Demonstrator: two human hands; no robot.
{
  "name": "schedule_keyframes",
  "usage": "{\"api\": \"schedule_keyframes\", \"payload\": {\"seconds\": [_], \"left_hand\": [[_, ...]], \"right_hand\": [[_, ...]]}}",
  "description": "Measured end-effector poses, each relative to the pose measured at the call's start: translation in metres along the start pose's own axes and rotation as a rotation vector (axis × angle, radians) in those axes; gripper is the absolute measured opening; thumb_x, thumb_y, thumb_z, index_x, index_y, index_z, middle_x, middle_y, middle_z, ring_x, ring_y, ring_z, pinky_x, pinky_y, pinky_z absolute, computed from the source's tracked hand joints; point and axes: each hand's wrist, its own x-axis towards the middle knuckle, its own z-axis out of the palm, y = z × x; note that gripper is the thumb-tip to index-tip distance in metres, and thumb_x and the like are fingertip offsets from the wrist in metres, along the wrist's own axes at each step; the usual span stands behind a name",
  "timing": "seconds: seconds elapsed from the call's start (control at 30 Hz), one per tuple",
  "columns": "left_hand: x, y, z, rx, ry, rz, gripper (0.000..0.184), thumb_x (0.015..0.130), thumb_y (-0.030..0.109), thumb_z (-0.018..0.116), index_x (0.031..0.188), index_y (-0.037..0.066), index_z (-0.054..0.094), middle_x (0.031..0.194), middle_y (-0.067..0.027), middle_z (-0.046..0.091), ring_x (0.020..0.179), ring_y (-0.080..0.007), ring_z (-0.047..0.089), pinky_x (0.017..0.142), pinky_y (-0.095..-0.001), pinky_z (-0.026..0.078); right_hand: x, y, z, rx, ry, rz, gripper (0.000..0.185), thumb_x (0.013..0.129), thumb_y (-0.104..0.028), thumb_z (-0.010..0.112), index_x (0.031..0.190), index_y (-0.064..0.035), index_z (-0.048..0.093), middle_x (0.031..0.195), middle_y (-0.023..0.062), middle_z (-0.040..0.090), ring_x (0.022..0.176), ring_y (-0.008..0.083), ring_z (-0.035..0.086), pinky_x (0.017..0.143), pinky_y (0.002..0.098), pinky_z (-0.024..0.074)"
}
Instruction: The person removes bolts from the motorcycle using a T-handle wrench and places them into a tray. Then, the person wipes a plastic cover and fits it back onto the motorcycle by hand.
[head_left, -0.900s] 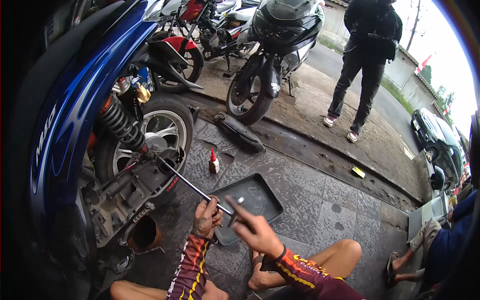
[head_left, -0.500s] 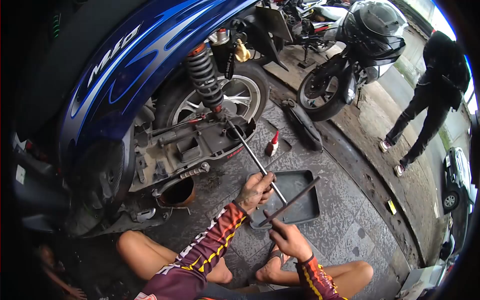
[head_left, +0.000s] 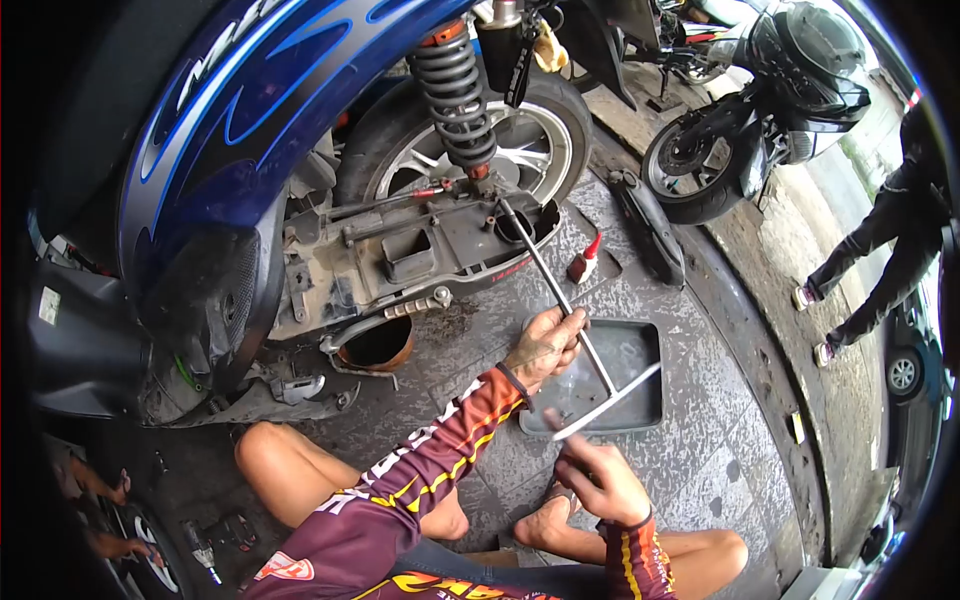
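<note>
My left hand [head_left: 545, 345] is wrapped around the shaft of a T-handle wrench [head_left: 600, 366]. The wrench's far end meets the rear of the scooter's dark engine-side cover [head_left: 408, 245], but what it fits onto is hidden. Close to the near end of the crossbar is my right hand [head_left: 606, 480], index finger stretched out and smeared by motion, other fingers loosely bent. It grips nothing; whether the fingertip touches the bar I cannot tell. Above the cover stand a black shock absorber spring [head_left: 455, 95] and the rear wheel [head_left: 578, 130].
Beneath the wrench lies a grey tray [head_left: 655, 424]. A red-capped bottle [head_left: 582, 266] stands beside the cover, and a rusty container [head_left: 388, 358] sits below it. A power drill [head_left: 205, 550] lies lower left. Another motorcycle [head_left: 700, 165] and a standing person [head_left: 890, 250] are at right.
The view has shifted, so the scooter sits further right and higher. The wrench's crossbar has turned slightly, and my right index finger has moved near its end. My left hand keeps its hold.
</note>
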Motion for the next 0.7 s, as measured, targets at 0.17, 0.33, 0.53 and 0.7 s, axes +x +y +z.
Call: {"api": "schedule_keyframes", "payload": {"seconds": [0.17, 0.33, 0.53, 0.7], "left_hand": [[0.004, 0.001, -0.003, -0.005, -0.001, 0.017, 0.024, 0.098, 0.031, 0.051, 0.092, 0.008, 0.052, 0.059, 0.0089, 0.028, 0.047, -0.0017, 0.025, 0.039, -0.0189, 0.017], [0.003, 0.000, -0.011, -0.004, 0.040, 0.009, 0.024, 0.098, 0.032, 0.050, 0.092, 0.009, 0.052, 0.058, 0.0091, 0.027, 0.044, -0.0018, 0.024, 0.039, -0.0193, 0.017], [0.012, 0.002, -0.013, 0.004, 0.074, 0.034, 0.024, 0.097, 0.032, 0.051, 0.091, 0.009, 0.052, 0.057, 0.0090, 0.027, 0.044, -0.0021, 0.024, 0.038, -0.0198, 0.016], [0.018, 0.001, -0.019, -0.031, 0.059, 0.028, 0.023, 0.098, 0.031, 0.050, 0.092, 0.009, 0.052, 0.056, 0.0085, 0.027, 0.042, -0.0024, 0.023, 0.038, -0.0204, 0.016]], "right_hand": [[0.002, 0.055, 0.012, -0.215, 0.133, 0.124, 0.050, 0.080, -0.003, 0.053, 0.129, -0.0050, 0.052, 0.066, 0.0149, 0.058, 0.060, 0.0196, 0.059, 0.057, 0.0350, 0.0445], [0.004, 0.012, 0.000, 0.456, 0.356, 0.088, 0.029, 0.082, -0.005, 0.056, 0.111, -0.0003, 0.059, 0.063, 0.0120, 0.056, 0.053, 0.0217, 0.056, 0.057, 0.0323, 0.0467], [0.000, 0.003, -0.001, 0.335, 0.190, -0.158, 0.039, 0.082, -0.009, 0.056, 0.119, 0.0017, 0.052, 0.067, 0.0153, 0.060, 0.054, 0.0228, 0.058, 0.051, 0.0345, 0.0436], [0.012, 0.023, 0.001, -0.132, -0.015, -0.026, 0.047, 0.084, -0.010, 0.055, 0.130, -0.0010, 0.045, 0.064, 0.0189, 0.060, 0.058, 0.0309, 0.061, 0.051, 0.0388, 0.0459]]}}
